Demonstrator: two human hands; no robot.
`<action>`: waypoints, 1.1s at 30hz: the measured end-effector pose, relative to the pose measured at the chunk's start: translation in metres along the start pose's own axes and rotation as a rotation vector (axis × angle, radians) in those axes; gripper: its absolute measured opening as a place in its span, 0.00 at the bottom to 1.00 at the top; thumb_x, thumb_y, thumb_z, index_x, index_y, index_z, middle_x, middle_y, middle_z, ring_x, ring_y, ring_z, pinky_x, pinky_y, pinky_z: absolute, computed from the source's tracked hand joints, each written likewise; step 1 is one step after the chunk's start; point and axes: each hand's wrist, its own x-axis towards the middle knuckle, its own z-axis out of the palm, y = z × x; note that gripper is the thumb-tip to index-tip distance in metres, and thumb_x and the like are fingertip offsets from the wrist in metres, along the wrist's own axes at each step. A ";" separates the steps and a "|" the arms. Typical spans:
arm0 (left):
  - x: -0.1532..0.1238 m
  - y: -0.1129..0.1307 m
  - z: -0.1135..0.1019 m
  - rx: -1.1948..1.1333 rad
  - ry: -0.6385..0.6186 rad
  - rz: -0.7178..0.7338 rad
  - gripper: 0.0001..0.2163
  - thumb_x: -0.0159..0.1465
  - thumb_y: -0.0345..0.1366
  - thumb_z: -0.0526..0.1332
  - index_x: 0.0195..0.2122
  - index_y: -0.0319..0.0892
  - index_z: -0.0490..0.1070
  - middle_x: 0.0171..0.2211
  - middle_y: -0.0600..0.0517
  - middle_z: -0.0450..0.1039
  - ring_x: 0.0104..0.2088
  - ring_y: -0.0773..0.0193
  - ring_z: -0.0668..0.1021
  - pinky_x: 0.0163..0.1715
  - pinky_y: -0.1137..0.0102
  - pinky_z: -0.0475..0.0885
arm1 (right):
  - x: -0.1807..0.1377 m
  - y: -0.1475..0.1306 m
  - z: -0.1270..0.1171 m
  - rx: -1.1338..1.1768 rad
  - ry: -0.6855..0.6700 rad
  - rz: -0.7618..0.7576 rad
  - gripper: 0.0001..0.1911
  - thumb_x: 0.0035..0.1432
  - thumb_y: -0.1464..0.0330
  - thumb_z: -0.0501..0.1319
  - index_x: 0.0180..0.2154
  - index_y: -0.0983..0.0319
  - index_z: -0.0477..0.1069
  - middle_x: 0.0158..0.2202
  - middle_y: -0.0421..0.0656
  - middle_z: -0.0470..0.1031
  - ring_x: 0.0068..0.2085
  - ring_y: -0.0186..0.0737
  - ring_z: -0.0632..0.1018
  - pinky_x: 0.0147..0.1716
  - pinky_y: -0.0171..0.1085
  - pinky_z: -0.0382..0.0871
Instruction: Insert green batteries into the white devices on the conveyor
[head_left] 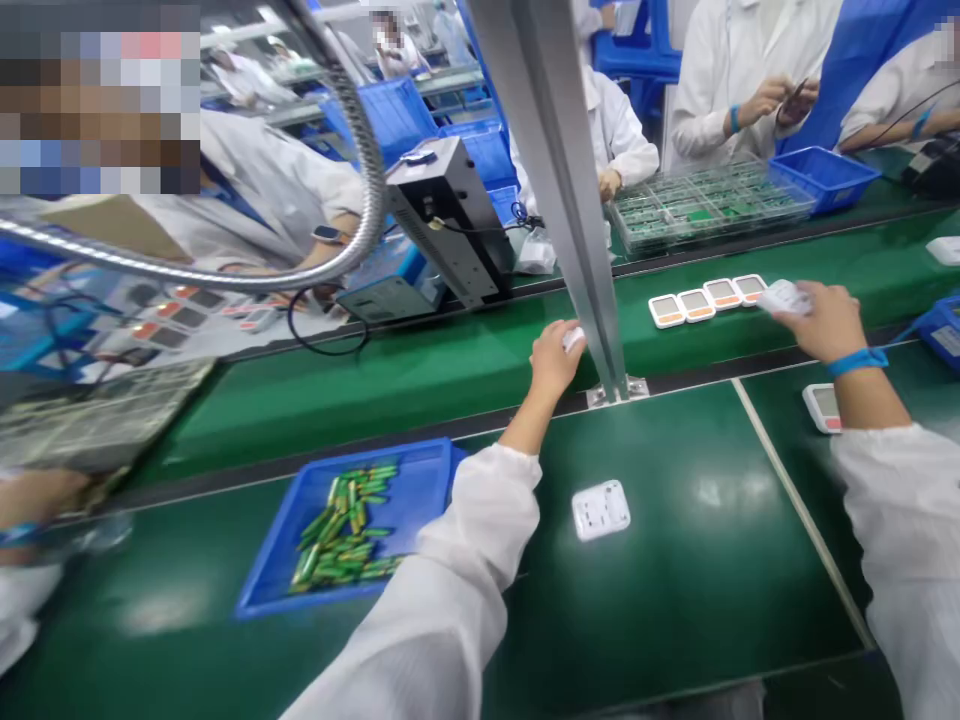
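My left hand (553,358) reaches over the green conveyor belt and grips a small white object (574,339), partly hidden by my fingers and the metal post. Farther right, my right hand (829,318) is closed on a white display device (784,297), its screen side not visible. Left of it on the belt lie several white devices (697,304) in a row, with grey screens and orange strips. Another white device (600,510) rests on the green table with its back side up. One more device (821,408) lies partly behind my right wrist.
A blue tray (259,560) of green batteries (349,530) stands left of my left forearm. The metal post (574,200) rises between my hands. A bent metal hose (367,150) crosses the upper left. Co-workers sit across the belt beside a clear component tray (709,205).
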 end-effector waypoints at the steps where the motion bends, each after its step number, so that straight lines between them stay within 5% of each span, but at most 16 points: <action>1: -0.020 0.003 -0.008 0.008 0.010 -0.010 0.16 0.76 0.39 0.62 0.63 0.46 0.77 0.67 0.41 0.73 0.66 0.42 0.74 0.69 0.44 0.69 | -0.025 -0.015 -0.004 0.019 -0.028 -0.134 0.34 0.68 0.58 0.73 0.68 0.67 0.73 0.61 0.67 0.77 0.65 0.67 0.74 0.66 0.66 0.63; 5: -0.115 0.015 -0.034 0.082 0.037 -0.033 0.18 0.76 0.42 0.64 0.65 0.54 0.78 0.71 0.44 0.70 0.66 0.37 0.73 0.67 0.39 0.69 | -0.145 -0.080 -0.012 0.165 -0.235 -0.516 0.34 0.70 0.58 0.68 0.73 0.58 0.69 0.64 0.56 0.76 0.64 0.63 0.75 0.66 0.61 0.68; 9: -0.197 0.012 -0.048 0.167 0.019 -0.070 0.17 0.76 0.40 0.63 0.63 0.55 0.80 0.72 0.43 0.69 0.67 0.33 0.71 0.62 0.34 0.73 | -0.250 -0.124 0.000 0.259 -0.427 -0.590 0.30 0.72 0.63 0.62 0.73 0.57 0.69 0.64 0.55 0.74 0.63 0.60 0.75 0.67 0.58 0.70; 14: -0.260 -0.008 -0.059 0.213 -0.005 -0.037 0.23 0.77 0.42 0.60 0.70 0.45 0.75 0.76 0.37 0.62 0.68 0.31 0.67 0.66 0.35 0.70 | -0.311 -0.144 0.021 0.188 -0.447 -0.608 0.36 0.70 0.62 0.63 0.76 0.54 0.64 0.76 0.57 0.65 0.74 0.66 0.66 0.69 0.64 0.67; 18: -0.301 -0.020 -0.072 0.143 -0.111 0.049 0.34 0.70 0.31 0.62 0.78 0.45 0.64 0.75 0.36 0.60 0.66 0.37 0.69 0.71 0.41 0.67 | -0.325 -0.170 0.035 0.108 -0.400 -0.661 0.41 0.70 0.53 0.67 0.79 0.46 0.60 0.83 0.51 0.54 0.81 0.70 0.55 0.69 0.70 0.63; 22: -0.314 -0.025 -0.082 0.071 -0.144 0.109 0.35 0.69 0.30 0.64 0.77 0.56 0.65 0.63 0.41 0.67 0.60 0.44 0.73 0.68 0.47 0.72 | -0.319 -0.191 0.050 0.037 -0.332 -0.689 0.27 0.75 0.57 0.61 0.72 0.43 0.71 0.78 0.49 0.66 0.78 0.70 0.63 0.67 0.73 0.62; 24: -0.306 -0.029 -0.084 0.044 -0.129 0.099 0.32 0.69 0.35 0.69 0.74 0.55 0.69 0.59 0.41 0.68 0.60 0.43 0.73 0.66 0.47 0.73 | -0.303 -0.191 0.055 0.046 -0.336 -0.716 0.25 0.75 0.59 0.58 0.70 0.43 0.74 0.76 0.48 0.70 0.77 0.67 0.66 0.67 0.72 0.64; 29: -0.267 -0.031 -0.076 -0.042 -0.160 0.339 0.33 0.64 0.41 0.78 0.69 0.47 0.72 0.75 0.36 0.61 0.75 0.38 0.64 0.73 0.45 0.66 | -0.248 -0.191 0.053 0.082 -0.464 -0.756 0.24 0.71 0.53 0.60 0.63 0.45 0.80 0.72 0.47 0.75 0.75 0.67 0.70 0.68 0.74 0.63; 33: -0.241 -0.024 -0.055 0.017 -0.250 0.567 0.29 0.71 0.46 0.72 0.71 0.49 0.71 0.74 0.40 0.67 0.70 0.40 0.72 0.69 0.44 0.68 | -0.222 -0.253 0.043 0.081 -0.283 -0.667 0.22 0.72 0.51 0.56 0.51 0.53 0.85 0.59 0.52 0.85 0.65 0.70 0.79 0.67 0.78 0.61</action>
